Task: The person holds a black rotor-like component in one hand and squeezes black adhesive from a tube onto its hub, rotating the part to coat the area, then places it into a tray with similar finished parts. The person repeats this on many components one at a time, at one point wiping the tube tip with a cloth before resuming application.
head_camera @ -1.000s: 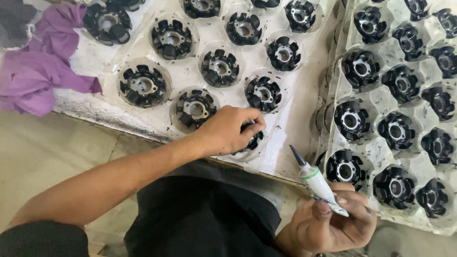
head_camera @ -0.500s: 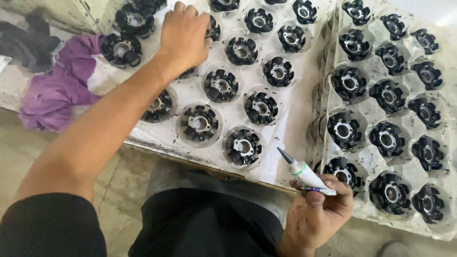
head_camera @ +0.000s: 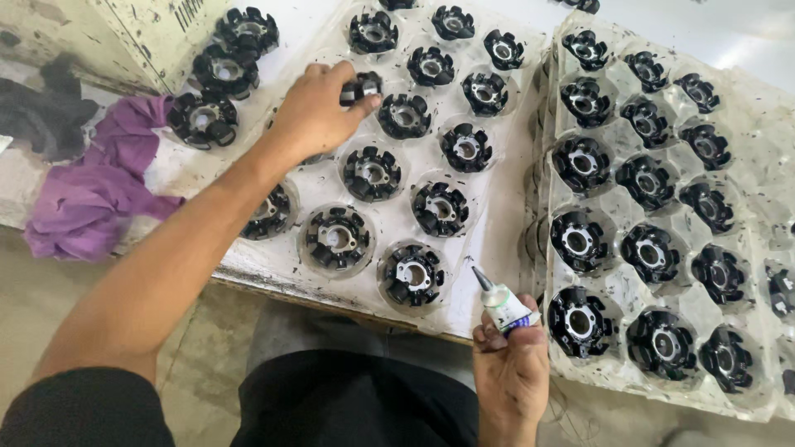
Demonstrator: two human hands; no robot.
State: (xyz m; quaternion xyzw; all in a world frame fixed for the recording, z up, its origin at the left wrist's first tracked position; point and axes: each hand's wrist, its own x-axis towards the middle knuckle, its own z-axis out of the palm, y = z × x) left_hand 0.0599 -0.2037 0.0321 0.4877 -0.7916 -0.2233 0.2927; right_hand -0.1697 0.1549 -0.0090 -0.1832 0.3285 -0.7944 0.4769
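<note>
Our left hand [head_camera: 319, 112] reaches far over the left tray [head_camera: 489, 273], its grip pinching a black part [head_camera: 362, 86]. Near us, our right hand [head_camera: 512, 371] grips a small glue bottle [head_camera: 501, 302], nozzle tilted up-left.

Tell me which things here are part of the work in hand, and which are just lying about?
In use:
left hand on a black round part
right hand holding a small nozzle tube
clear tray of black parts

Lying about:
purple cloth
dark cloth
</note>
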